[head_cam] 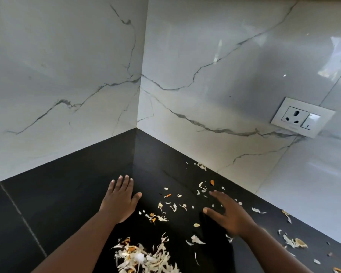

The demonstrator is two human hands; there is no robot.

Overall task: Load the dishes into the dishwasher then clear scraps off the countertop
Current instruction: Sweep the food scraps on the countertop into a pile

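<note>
White and orange vegetable scraps point(171, 205) lie scattered over the black countertop point(71, 194) in a corner. A bigger heap of scraps point(144, 257) sits near the bottom edge, between my forearms. My left hand point(120, 200) rests flat on the counter, fingers straight, left of the scattered bits. My right hand point(228, 211) lies open with fingers spread over the scraps on the right, its fingertips pointing toward the left hand. Neither hand holds anything. No dishes or dishwasher are in view.
White marble-pattern walls point(205, 85) close the corner behind and to the right. A wall socket with a switch point(301, 117) sits low on the right wall. More scraps point(293, 242) lie along the right wall. A thin seam point(22, 215) crosses the counter at left.
</note>
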